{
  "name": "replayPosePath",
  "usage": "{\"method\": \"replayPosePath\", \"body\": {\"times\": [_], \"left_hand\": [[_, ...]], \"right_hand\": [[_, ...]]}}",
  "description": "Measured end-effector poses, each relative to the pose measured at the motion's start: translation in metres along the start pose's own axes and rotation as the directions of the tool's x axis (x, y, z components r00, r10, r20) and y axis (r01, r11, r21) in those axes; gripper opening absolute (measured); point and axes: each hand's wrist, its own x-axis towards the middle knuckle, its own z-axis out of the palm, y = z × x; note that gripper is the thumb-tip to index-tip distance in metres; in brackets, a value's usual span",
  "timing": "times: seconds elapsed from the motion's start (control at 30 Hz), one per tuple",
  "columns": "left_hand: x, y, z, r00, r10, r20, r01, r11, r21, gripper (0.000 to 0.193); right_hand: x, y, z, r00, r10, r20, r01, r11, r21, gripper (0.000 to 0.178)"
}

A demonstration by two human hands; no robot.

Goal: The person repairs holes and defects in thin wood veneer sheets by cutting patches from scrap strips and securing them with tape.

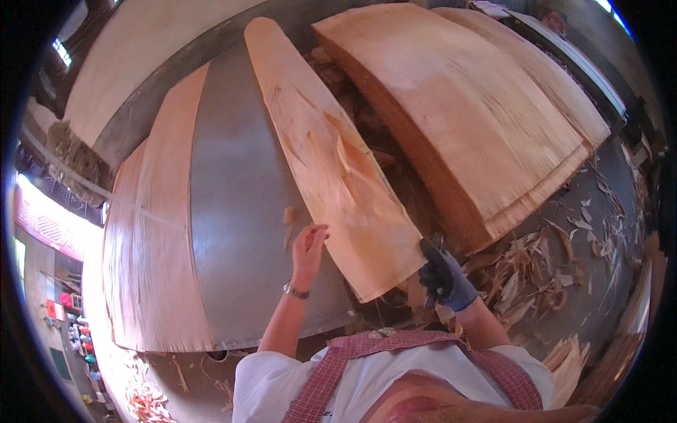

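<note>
A long thin sheet of pale wood veneer (331,151) lies slanted across a grey metal table (236,211), its near end hanging over the table's right edge. My right hand (444,277), in a dark glove, grips that near right corner. My left hand (309,243) is bare, with a wristwatch, fingers spread, touching the sheet's left edge near a small wood scrap (288,215). Another veneer sheet (151,240) lies flat on the table's left side.
A tall stack of veneer sheets (465,120) stands to the right of the table. Wood scraps and shavings (536,268) litter the floor at the right and near the front. A second pale stack (141,63) lies at the back left.
</note>
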Motion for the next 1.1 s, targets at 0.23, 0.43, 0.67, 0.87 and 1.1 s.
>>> {"method": "replayPosePath", "body": {"times": [0.23,0.43,0.67,0.87,1.1], "left_hand": [[-0.048,-0.093,0.11,0.866,-0.349,-0.358,0.391,0.919,0.049,0.04],[-0.052,-0.136,0.282,0.16,-0.939,-0.306,0.713,0.324,-0.622,0.073],[0.027,-0.241,0.41,0.628,-0.76,-0.17,-0.065,0.166,-0.984,0.06],[0.121,-0.214,0.514,0.642,-0.698,-0.316,-0.053,0.372,-0.927,0.035],[0.116,-0.025,0.639,0.734,-0.632,-0.248,-0.06,0.304,-0.951,0.027]], "right_hand": [[-0.053,-0.171,-0.159,0.989,-0.065,-0.132,0.064,0.998,-0.013,0.03],[-0.062,-0.32,-0.282,0.933,-0.291,-0.21,0.253,0.948,-0.191,0.029],[-0.023,-0.478,-0.404,0.859,-0.415,-0.301,0.267,0.863,-0.428,0.03],[0.001,-0.616,-0.488,0.771,-0.538,-0.34,0.212,0.722,-0.659,0.04],[-0.005,-0.722,-0.598,0.657,-0.658,-0.368,0.186,0.614,-0.767,0.042]]}}
